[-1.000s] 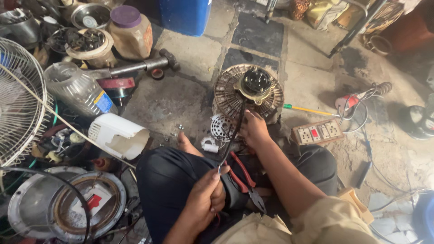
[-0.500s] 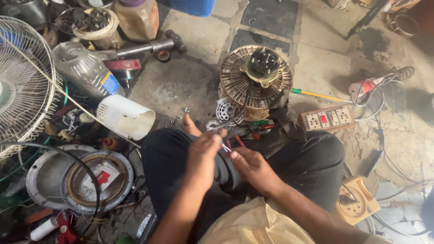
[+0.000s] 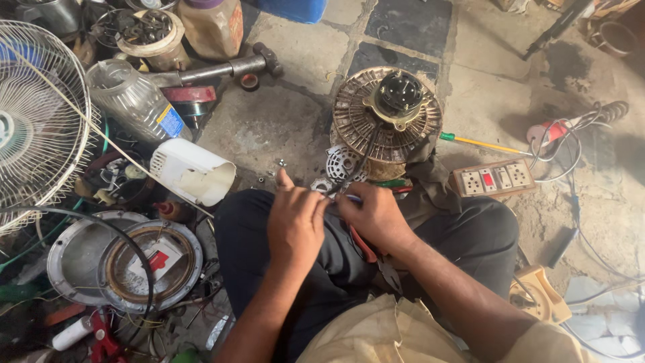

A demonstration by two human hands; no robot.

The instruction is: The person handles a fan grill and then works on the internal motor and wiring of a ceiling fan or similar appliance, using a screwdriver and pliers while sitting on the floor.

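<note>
In the head view, the left hand [image 3: 295, 225] and the right hand [image 3: 376, 216] are brought together over the lap, fingertips meeting just above the dark trousers [image 3: 463, 235]. A thin wire end [image 3: 349, 197] is pinched between the fingers of both hands (only a short pale stretch of it can be made out). Its long axis runs roughly left to right between the fingertips, and dark leads [image 3: 363, 158] are seen rising from there up and away toward the fan motor [image 3: 388, 114]. The motor is set on the stone floor [image 3: 289, 128] just beyond the knees, lying flat with its round face upward and its black hub pointing toward the camera. Red-handled pliers [image 3: 366, 245] are laid on the lap beneath the right wrist, handles pointing toward the body. A power strip [image 3: 494, 178] is placed right of the motor, and a white plastic housing [image 3: 191, 173] is lying on its side to the left.
</note>
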